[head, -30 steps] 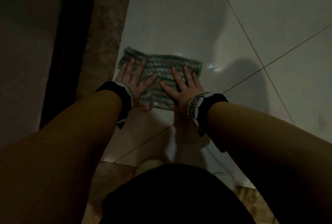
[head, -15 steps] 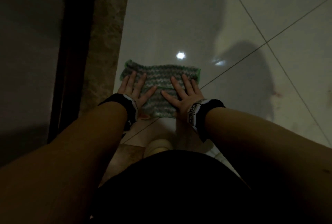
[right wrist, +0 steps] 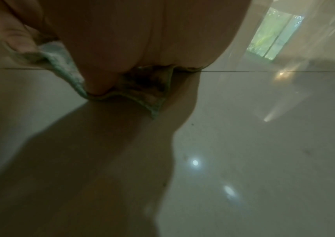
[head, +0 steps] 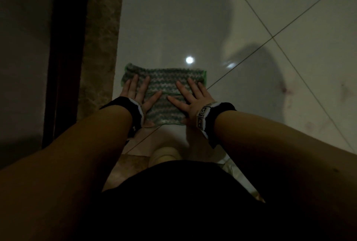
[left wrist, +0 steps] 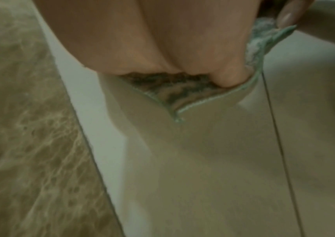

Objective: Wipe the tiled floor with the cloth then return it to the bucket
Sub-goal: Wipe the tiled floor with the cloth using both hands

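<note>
A green and white striped cloth (head: pixel 164 86) lies spread flat on the glossy white tiled floor (head: pixel 173 18). My left hand (head: pixel 139 93) presses its left half with straight, spread fingers. My right hand (head: pixel 190 97) presses the right half the same way. The left wrist view shows my palm (left wrist: pixel 162 40) bearing down on the cloth (left wrist: pixel 174 94), whose near corner sticks out. In the right wrist view my palm (right wrist: pixel 142 32) covers the cloth (right wrist: pixel 148 89) beside a grout line. No bucket is in view.
A brown marbled border strip (head: pixel 100 37) and a dark door frame (head: pixel 65 47) run along the left of the cloth. Grout lines cross at the right (head: pixel 272 36). A few faint reddish marks (head: pixel 285 91) dot the tile at the right. My knees fill the bottom.
Both hands have drawn the cloth back toward my body along the border strip; the crossing of grout lines now lies farther from the cloth. The hands stay flat on it.
</note>
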The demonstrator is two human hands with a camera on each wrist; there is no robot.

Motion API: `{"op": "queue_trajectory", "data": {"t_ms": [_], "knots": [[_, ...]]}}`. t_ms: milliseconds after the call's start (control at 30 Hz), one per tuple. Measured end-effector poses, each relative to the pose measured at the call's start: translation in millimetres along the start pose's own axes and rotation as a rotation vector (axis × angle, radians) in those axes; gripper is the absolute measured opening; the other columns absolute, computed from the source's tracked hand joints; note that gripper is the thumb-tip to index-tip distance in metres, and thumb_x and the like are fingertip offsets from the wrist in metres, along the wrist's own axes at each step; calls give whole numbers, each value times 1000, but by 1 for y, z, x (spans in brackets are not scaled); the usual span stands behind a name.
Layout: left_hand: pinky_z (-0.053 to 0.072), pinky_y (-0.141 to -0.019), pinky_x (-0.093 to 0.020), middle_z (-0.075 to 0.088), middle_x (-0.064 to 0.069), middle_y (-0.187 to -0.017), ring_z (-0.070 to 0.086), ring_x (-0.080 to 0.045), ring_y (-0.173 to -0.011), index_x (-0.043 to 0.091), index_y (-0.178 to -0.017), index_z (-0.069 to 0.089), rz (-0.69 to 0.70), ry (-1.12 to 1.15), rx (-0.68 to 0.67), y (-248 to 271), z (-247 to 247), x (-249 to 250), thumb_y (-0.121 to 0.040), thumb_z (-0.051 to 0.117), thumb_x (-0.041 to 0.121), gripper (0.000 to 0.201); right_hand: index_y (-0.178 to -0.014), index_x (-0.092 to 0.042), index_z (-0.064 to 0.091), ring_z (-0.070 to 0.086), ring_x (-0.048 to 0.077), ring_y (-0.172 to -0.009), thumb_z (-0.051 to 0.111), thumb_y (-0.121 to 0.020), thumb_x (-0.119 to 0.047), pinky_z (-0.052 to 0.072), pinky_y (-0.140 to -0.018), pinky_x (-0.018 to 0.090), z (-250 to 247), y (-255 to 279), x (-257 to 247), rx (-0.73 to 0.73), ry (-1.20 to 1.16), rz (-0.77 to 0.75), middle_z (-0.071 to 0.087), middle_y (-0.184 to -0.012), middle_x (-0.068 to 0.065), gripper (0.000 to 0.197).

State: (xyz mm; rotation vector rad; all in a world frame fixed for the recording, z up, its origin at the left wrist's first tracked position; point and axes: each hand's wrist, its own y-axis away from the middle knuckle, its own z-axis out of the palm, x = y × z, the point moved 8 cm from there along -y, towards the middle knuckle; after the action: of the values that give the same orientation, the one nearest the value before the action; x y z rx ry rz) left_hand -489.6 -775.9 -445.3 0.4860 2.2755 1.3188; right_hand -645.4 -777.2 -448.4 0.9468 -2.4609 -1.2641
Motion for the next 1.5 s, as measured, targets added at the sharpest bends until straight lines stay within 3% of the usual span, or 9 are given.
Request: {"op": "queue_trajectory", "data": {"t_ms": [100, 333, 500, 667, 933, 1067, 1233, 1367, 1500], "knots": [[-13, -116, -55, -54, -12, -124, -32, -47, -138, 36, -145, -31, 30, -53, -9, -3, -7, 5, -81, 35, 78, 101, -144, -42, -20, -30, 37, -140, 43, -85, -67, -14, -114, 53, 5, 6, 5, 3, -31, 1, -36, -152, 4, 90], [-14, -116, -55, -53, -11, -126, -31, -46, -139, 37, -145, -30, 106, -99, 29, -10, -34, 28, -73, 38, 84, 110, -145, -41, -20, -30, 37, -140, 45, -83, -69, -14, -115, 51, 22, 25, 25, 0, -144, 70, -36, -152, 3, 93], [-12, -116, -55, -49, -14, -140, -30, -46, -139, 35, -146, -28, 155, -105, 73, -12, -55, 53, -79, 36, 80, 103, -144, -41, -21, -30, 37, -140, 55, -80, -65, -13, -115, 51, 39, 38, 45, 7, -219, 128, -36, -152, 3, 103], [-11, -116, -56, -51, -11, -129, -29, -47, -140, 36, -147, -26, 175, -93, 140, -24, -73, 67, -72, 33, 87, 109, -144, -41, -21, -30, 37, -140, 53, -80, -66, -13, -115, 51, 43, 44, 67, 39, -246, 150, -36, -153, 3, 102], [-11, -117, -53, -44, -10, -148, -28, -42, -142, 38, -146, -27, 183, -68, 218, -56, -123, 56, -70, 33, 89, 110, -145, -41, -19, -28, 37, -141, 47, -78, -73, -14, -115, 50, 9, 29, 123, 90, -276, 230, -31, -155, 3, 99], [-12, -117, -53, -53, -5, -135, -32, -42, -140, 39, -145, -29, 158, -25, 227, -77, -157, 47, -68, 29, 91, 110, -144, -42, -22, -30, 37, -140, 45, -74, -78, -15, -114, 51, -12, 11, 158, 102, -250, 263, -33, -154, 3, 103], [-10, -117, -54, -43, -11, -149, -30, -42, -141, 37, -145, -29, 135, -68, 246, -104, -204, 27, -68, 27, 91, 110, -144, -41, -22, -30, 37, -140, 43, -71, -81, -15, -113, 53, -42, -8, 202, 134, -220, 248, -33, -154, 4, 106], [-9, -118, -54, -54, -6, -133, -29, -42, -142, 36, -144, -29, 139, -67, 278, -128, -241, 10, -65, 26, 92, 112, -145, -40, -20, -30, 37, -140, 45, -71, -81, -15, -114, 53, -66, -22, 232, 178, -247, 237, -33, -154, 4, 106], [-8, -118, -54, -47, -8, -146, -28, -41, -142, 33, -135, -39, 161, -72, 312, -142, -268, 1, -65, 30, 91, 114, -146, -39, -19, -29, 37, -140, 45, -72, -80, -14, -114, 53, -86, -34, 256, 202, -241, 221, -32, -154, 5, 106]]}}
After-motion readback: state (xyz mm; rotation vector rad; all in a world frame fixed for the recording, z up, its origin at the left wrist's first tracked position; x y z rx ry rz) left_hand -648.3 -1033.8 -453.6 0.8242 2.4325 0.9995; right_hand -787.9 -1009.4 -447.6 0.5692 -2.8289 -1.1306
